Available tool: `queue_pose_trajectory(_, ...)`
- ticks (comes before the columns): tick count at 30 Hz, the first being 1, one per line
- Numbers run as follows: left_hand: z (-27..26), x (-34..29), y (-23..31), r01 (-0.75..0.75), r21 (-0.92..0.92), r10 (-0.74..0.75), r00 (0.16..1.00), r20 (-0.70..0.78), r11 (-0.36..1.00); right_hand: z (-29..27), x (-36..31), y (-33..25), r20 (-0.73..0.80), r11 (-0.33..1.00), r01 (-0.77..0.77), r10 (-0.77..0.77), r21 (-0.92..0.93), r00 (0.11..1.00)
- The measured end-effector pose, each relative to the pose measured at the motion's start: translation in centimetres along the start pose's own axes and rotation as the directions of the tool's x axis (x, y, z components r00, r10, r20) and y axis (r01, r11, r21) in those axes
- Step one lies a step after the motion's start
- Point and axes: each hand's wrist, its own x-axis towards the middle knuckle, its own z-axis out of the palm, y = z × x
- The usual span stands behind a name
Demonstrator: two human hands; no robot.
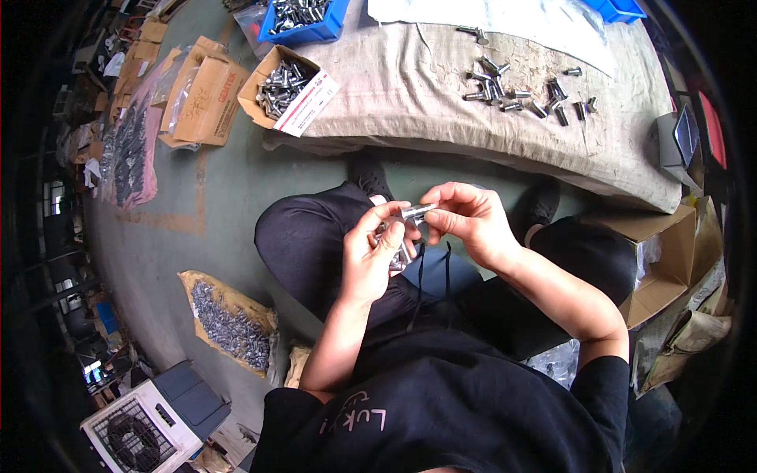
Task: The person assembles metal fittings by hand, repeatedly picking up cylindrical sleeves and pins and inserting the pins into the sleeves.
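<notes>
My left hand is closed around several shiny metal bolts, which show below its thumb and between its fingers. Between thumb and fingertips, my right hand pinches one silver bolt by its right end. That bolt lies nearly level, its other end against the left fingertips. Both hands meet above my lap, and the fingers partly hide the bolts. More bolts of the same look lie loose on the cloth-covered table in front of me.
At the table's left corner stand a carton of metal parts and a blue bin of more parts. A brown carton is on the floor beyond. Small parts lie on a sheet at left, near a fan unit. An open carton sits right.
</notes>
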Motion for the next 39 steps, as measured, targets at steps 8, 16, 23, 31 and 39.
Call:
queue_pose_trajectory(8,0.5,0.1,0.1,-0.1,0.051,0.103,0.994,-0.046,0.994,0.4,-0.2,0.0,-0.021,0.986,0.147,-0.149,-0.077,0.989)
queue_pose_trajectory(16,0.6,0.3,0.5,-0.045,-0.034,0.044,0.998,-0.048,0.998,0.7,-0.5,-0.6,0.036,0.995,0.085,-0.084,-0.049,0.996)
queue_pose_trajectory(23,1.1,0.0,0.7,-0.034,-0.057,0.028,0.993,-0.116,0.998,0.6,-0.3,-0.4,0.017,0.996,0.078,-0.079,0.037,0.997)
queue_pose_trajectory(31,1.6,-0.2,0.8,-0.123,0.089,0.132,0.987,-0.097,0.988,-0.6,0.1,0.5,0.101,0.878,-0.192,0.164,0.438,0.981)
queue_pose_trajectory(39,0.9,-0.2,1.1,0.12,-0.259,-0.133,0.991,-0.032,0.958,-0.9,-0.1,2.9,0.29,0.538,-0.337,0.172,0.773,0.941)
